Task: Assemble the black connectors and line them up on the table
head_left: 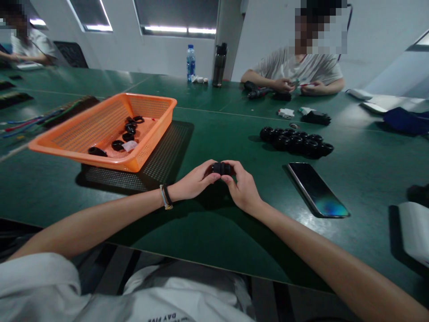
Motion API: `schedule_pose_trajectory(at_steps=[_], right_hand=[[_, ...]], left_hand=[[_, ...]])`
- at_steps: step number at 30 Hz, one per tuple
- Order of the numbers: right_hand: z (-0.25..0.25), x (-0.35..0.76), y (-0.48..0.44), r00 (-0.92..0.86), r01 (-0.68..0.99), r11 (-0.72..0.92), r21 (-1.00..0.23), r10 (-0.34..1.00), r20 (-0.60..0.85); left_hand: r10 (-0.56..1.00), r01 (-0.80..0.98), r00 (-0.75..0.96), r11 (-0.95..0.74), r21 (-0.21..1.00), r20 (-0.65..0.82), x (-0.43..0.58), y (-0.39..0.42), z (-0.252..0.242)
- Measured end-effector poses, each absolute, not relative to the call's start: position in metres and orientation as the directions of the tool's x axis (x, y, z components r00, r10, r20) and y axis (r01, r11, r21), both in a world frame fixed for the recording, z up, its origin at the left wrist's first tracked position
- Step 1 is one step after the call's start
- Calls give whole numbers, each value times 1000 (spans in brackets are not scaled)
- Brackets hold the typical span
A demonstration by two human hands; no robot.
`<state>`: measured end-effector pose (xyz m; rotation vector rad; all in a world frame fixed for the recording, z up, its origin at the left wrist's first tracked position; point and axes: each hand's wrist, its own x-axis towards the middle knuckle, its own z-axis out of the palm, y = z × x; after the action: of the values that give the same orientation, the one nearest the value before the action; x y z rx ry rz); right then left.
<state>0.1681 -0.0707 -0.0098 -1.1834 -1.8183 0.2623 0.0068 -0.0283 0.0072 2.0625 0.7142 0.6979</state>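
Between my two hands, a little above the green table (187,232), is a black ribbed fitting (221,168) that looks like a cable gland. My left hand (197,180) grips its left end between thumb and fingers. On its right end, my right hand (243,185) has thumb and fingers closed in the same way. Both thumbs nearly meet at the front, and the fingers behind the part are partly hidden. Several black round fittings (296,141) stand grouped beyond my right hand. An orange basket (156,134) on the left holds several black rings and caps (128,136).
A phone (317,190) lies right of my hands, with a white object (415,230) at the far right edge. Bundled wires (50,117) are behind the basket. A water bottle (191,63) and a dark flask (219,66) stand far back. Another person (298,71) sits across, handling small parts.
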Motion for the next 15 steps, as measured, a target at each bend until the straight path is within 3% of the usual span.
schedule_pose_trajectory(at_steps=[9, 15], right_hand=[[-5, 157, -78, 19, 471, 323, -821, 927, 375], [-5, 154, -80, 23, 380, 257, -888, 958, 287]], left_hand=[[640, 325, 688, -694, 642, 342, 5, -23, 7], [590, 340, 717, -761, 553, 371, 3, -18, 7]])
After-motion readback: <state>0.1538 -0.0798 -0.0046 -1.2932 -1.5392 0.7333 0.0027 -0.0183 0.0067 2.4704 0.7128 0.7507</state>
